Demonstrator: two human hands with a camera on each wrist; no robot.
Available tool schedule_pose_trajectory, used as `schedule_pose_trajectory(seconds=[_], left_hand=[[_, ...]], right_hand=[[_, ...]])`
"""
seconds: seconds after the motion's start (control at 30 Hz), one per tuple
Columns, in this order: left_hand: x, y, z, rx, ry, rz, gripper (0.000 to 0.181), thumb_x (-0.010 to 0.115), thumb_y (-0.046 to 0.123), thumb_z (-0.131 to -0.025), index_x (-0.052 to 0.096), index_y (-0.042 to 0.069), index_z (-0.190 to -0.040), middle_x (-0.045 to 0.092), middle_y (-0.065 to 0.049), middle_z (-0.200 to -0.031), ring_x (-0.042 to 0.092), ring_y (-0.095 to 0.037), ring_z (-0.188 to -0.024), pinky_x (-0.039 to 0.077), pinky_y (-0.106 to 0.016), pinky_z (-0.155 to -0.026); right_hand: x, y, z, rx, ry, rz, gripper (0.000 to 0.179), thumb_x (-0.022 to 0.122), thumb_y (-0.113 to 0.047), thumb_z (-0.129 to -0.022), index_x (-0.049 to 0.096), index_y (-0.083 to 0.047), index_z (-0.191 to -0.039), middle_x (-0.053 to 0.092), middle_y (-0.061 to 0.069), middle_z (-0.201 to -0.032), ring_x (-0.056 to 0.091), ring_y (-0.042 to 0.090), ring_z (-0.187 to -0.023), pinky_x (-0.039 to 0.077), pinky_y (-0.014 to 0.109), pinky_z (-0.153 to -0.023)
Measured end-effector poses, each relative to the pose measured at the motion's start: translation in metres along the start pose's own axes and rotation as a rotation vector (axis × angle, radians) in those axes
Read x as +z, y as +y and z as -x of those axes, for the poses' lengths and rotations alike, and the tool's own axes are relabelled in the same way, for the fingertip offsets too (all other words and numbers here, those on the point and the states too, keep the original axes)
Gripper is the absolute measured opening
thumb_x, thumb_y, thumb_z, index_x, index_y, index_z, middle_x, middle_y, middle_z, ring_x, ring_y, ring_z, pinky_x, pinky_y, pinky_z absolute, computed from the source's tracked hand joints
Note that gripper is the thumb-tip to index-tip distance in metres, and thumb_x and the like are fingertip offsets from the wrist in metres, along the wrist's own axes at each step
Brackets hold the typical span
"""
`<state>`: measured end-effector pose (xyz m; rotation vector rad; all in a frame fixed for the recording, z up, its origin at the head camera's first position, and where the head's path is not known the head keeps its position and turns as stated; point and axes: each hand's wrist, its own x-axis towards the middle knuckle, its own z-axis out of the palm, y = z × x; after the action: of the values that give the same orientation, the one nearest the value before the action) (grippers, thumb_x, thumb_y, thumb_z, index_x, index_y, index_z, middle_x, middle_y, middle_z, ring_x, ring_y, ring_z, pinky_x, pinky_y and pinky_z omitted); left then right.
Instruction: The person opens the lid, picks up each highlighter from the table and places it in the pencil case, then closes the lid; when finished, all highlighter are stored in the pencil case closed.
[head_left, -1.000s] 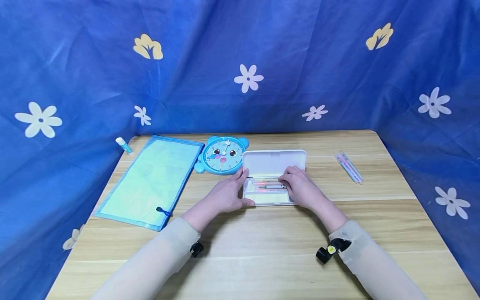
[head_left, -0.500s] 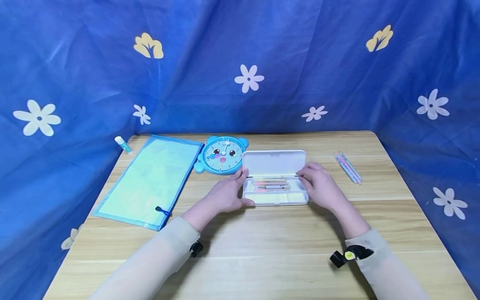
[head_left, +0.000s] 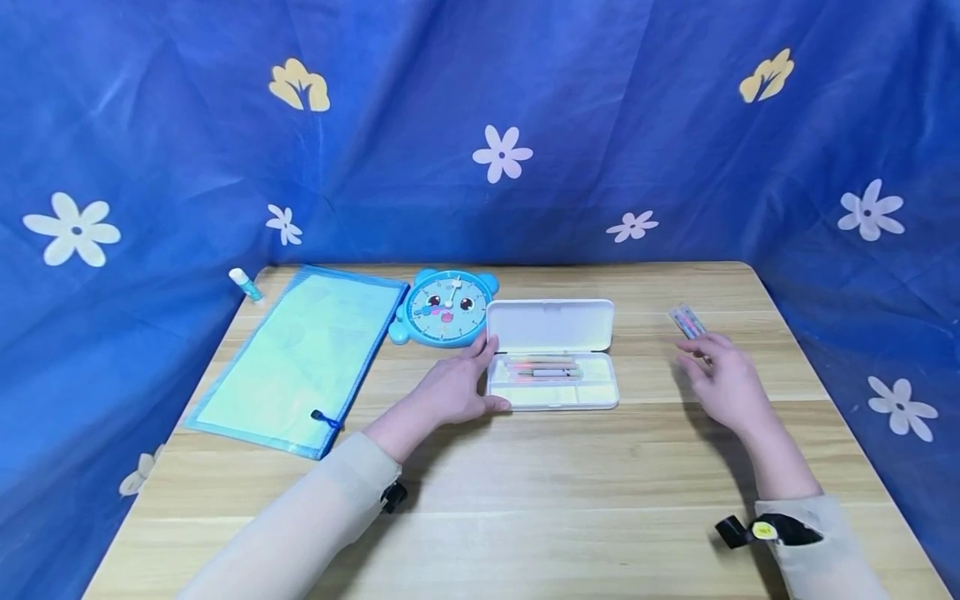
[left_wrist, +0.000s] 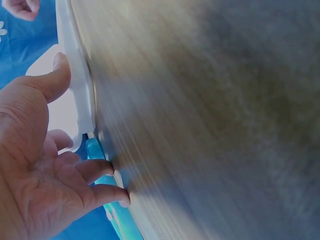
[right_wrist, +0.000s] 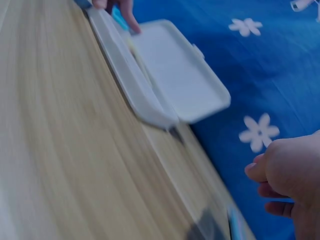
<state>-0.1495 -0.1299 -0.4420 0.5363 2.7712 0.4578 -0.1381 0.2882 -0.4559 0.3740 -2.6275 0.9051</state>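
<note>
A white pencil case [head_left: 551, 323] stands with its lid raised on the table, several pens [head_left: 551, 367] lying in its back compartment. My left hand [head_left: 448, 393] holds the case's left end, thumb at the front corner and index finger by the hinge. In the left wrist view its other fingers [left_wrist: 107, 195] reach past the case to the blue clock's edge. My right hand [head_left: 723, 383] is out to the right, over the near end of a small bundle of blue and pink pens [head_left: 686, 319]. Its fingers are loosely bent around nothing in the right wrist view.
A blue cartoon-face clock [head_left: 447, 307] touches or nearly touches the case's back left corner. Left of it lies a blue-edged document folder [head_left: 300, 358]. A glue stick [head_left: 246, 284] lies at the far left table edge. Blue flowered cloth [head_left: 570, 125] hangs around the table.
My right hand has left the inside of the pencil case and moved right to the pen bundle. The pens in the case are uncovered now. My left hand keeps its place.
</note>
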Motion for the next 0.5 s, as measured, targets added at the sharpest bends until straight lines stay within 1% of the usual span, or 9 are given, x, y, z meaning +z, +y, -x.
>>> schedule_pose_trajectory(seconds=[0.07,0.13,0.27,0.37,0.5], left_hand=[[0.001,0.0,0.0,0.0,0.004,-0.001,0.117,0.08,0.064,-0.086,0.016,0.016,-0.171,0.008,-0.01,-0.175,0.053,-0.047,-0.135,0.044,-0.051,-0.114],[0.001,0.0,-0.001,0.001,0.007,0.001,0.116,0.08,0.064,-0.086,0.016,0.016,-0.171,0.007,-0.01,-0.176,0.054,-0.047,-0.134,0.044,-0.051,-0.113],[0.001,-0.001,-0.001,0.003,0.007,0.001,0.116,0.08,0.063,-0.087,0.016,0.016,-0.171,0.007,-0.01,-0.176,0.054,-0.047,-0.135,0.044,-0.052,-0.113],[0.001,-0.001,-0.001,0.003,0.006,0.002,0.116,0.081,0.063,-0.087,0.016,0.015,-0.171,0.007,-0.01,-0.176,0.052,-0.047,-0.137,0.044,-0.051,-0.113],[0.0,0.0,-0.001,0.002,0.003,0.001,0.116,0.081,0.062,-0.087,0.016,0.014,-0.17,0.007,-0.011,-0.175,0.05,-0.046,-0.139,0.044,-0.051,-0.113]], right_hand=[[-0.007,0.008,0.006,0.041,0.005,0.027,0.021,0.075,-0.001,-0.097,0.076,0.006,-0.117,0.07,0.019,-0.109,0.069,0.036,-0.092,0.056,0.047,-0.075],[-0.013,0.017,0.011,0.072,0.011,0.05,0.022,0.076,-0.002,-0.096,0.075,0.006,-0.116,0.071,0.021,-0.107,0.069,0.037,-0.088,0.053,0.047,-0.074],[-0.023,0.034,0.021,0.159,-0.011,0.085,0.026,0.075,-0.003,-0.096,0.072,0.01,-0.118,0.069,0.027,-0.108,0.069,0.045,-0.089,0.053,0.059,-0.076],[-0.026,0.045,0.027,0.196,-0.022,0.118,0.026,0.073,-0.001,-0.096,0.071,0.013,-0.118,0.067,0.031,-0.108,0.067,0.049,-0.092,0.052,0.063,-0.08],[-0.024,0.056,0.033,0.212,-0.029,0.155,0.024,0.072,-0.001,-0.096,0.071,0.014,-0.115,0.066,0.032,-0.106,0.064,0.05,-0.096,0.049,0.065,-0.083]])
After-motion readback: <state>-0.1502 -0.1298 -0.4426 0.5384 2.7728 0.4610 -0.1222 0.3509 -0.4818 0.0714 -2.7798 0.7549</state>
